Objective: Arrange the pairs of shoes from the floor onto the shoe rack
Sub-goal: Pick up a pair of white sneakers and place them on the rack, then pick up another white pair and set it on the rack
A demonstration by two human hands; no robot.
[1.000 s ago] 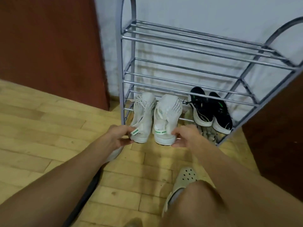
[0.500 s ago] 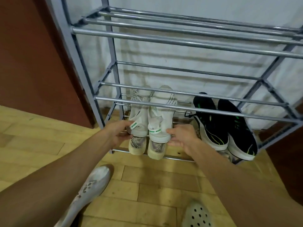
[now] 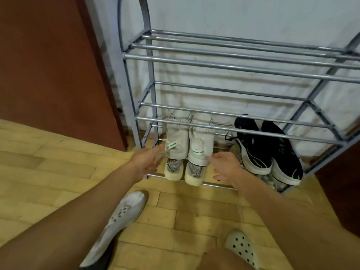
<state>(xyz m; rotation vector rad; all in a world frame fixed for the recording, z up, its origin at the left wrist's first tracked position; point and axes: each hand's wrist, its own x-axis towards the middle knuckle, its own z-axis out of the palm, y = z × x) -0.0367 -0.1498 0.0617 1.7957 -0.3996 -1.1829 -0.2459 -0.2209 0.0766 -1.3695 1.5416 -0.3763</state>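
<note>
Yellowish parquet floor (image 3: 48, 172) runs up to a white wall (image 3: 233, 16), with a reddish-brown panel (image 3: 48, 65) on the left. Against the wall stands a grey metal shoe rack (image 3: 233, 68) made of horizontal bars in several tiers. The white sneakers (image 3: 200, 147) sit side by side at the left end of the second tier from the bottom, toes pointing to the wall and heels with green tabs facing the person. Directly below them, on the lowest tier, a pale pair with lettered heels (image 3: 173, 170) pokes out. The black sneakers (image 3: 280, 151) with green accents rest on the same tier as the white pair, to the right and apart from them. The left hand (image 3: 145, 161) reaches toward the left white heel with its fingers spread and straight, gripping nothing. The right hand (image 3: 224, 166) hangs beside the right white heel, fingers loose and parted, also holding nothing; whether either hand's fingertips actually touch the heels cannot be told. Two pale perforated clogs (image 3: 124, 213) show on the floor near the person's legs.
</note>
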